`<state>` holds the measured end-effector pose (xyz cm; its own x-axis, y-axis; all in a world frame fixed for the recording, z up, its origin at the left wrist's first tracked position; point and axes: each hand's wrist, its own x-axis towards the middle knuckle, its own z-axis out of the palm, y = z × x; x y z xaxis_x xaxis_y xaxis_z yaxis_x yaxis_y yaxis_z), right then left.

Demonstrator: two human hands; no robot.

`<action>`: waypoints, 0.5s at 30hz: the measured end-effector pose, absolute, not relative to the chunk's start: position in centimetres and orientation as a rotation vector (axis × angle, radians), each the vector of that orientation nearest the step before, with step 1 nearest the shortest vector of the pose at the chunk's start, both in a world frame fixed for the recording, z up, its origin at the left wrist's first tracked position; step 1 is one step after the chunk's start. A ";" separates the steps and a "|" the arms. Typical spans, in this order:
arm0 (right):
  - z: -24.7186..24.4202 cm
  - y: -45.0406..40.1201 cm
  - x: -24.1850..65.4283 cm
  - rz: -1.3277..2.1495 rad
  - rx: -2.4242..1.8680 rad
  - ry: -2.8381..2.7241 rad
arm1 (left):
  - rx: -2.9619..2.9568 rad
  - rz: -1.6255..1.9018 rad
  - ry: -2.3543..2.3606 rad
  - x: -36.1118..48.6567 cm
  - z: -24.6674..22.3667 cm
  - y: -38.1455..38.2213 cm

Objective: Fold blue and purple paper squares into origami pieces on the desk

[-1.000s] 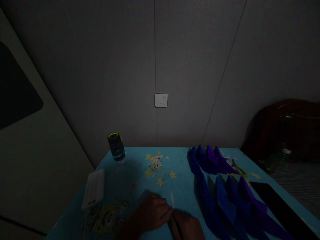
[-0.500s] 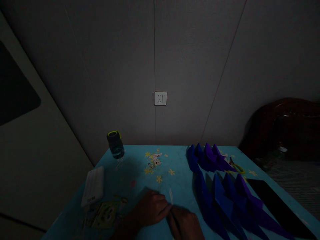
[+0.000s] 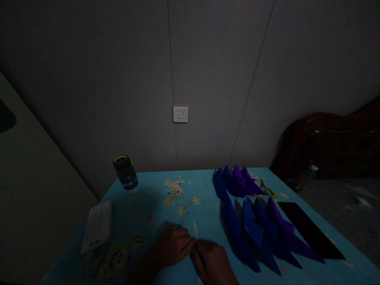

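My left hand [image 3: 173, 244] rests on the table with its fingers curled in, and I see nothing in it. Against its fingertips lies my right hand [image 3: 213, 262], also closed, low in the picture; nothing shows in its grip. Close to the right hand stands a front row of folded paper boats, from a dark blue boat [image 3: 237, 237] to a purple boat [image 3: 292, 233]. Behind them is a second row of blue and purple paper boats [image 3: 239, 182]. Neither hand touches the boats.
The table has a light blue flowered cloth [image 3: 202, 225]. At left stand a water bottle [image 3: 126, 174] and a white power bank-like box [image 3: 97, 226]. To the right lie a flat black slab [image 3: 308, 227] and yellow-green-handled scissors [image 3: 269, 192]. A wall with a socket [image 3: 180, 114] rises behind.
The view has turned slightly to the right, so the things appear shifted left. Both hands keep the same pose on the table, and the paper boats stay where they were.
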<state>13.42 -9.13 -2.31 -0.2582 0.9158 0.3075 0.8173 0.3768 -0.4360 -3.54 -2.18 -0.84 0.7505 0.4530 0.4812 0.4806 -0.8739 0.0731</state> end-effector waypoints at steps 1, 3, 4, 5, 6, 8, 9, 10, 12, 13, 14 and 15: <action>-2.3 -9.1 13.4 0.249 -1.489 -2.130 | -2.885 -0.772 -0.766 -3.5 -0.9 -2.2; -2.4 -9.1 13.4 0.246 -1.486 -2.131 | -2.883 -0.760 -0.764 -3.5 -0.9 -2.2; -2.4 -9.1 13.4 0.246 -1.486 -2.132 | -2.885 -0.750 -0.765 -3.5 -0.9 -2.1; -2.4 -9.1 13.4 0.248 -1.484 -2.133 | -2.887 -0.741 -0.767 -3.5 -0.9 -2.1; -2.4 -9.1 13.4 0.252 -1.482 -2.134 | -2.888 -0.734 -0.773 -3.5 -0.9 -2.1; -2.3 -9.1 13.4 0.260 -1.475 -2.131 | -2.889 -0.722 -0.782 -3.6 -1.0 -2.1; -2.2 -9.1 13.4 0.263 -1.471 -2.129 | -2.888 -0.722 -0.785 -3.6 -1.0 -2.2; -2.1 -9.2 13.4 0.265 -1.467 -2.128 | -2.889 -0.722 -0.785 -3.6 -1.1 -2.2; -1.9 -9.2 13.4 0.264 -1.466 -2.126 | -2.898 -0.721 -0.779 -3.6 -1.1 -2.2; -1.9 -9.2 13.4 0.263 -1.469 -2.127 | -2.902 -0.721 -0.773 -3.6 -1.1 -2.2; -1.8 -9.2 13.4 0.260 -1.473 -2.129 | -2.903 -0.723 -0.766 -3.6 -1.1 -2.2; -1.8 -9.2 13.3 0.253 -1.481 -2.131 | -2.902 -0.725 -0.758 -3.6 -1.1 -2.2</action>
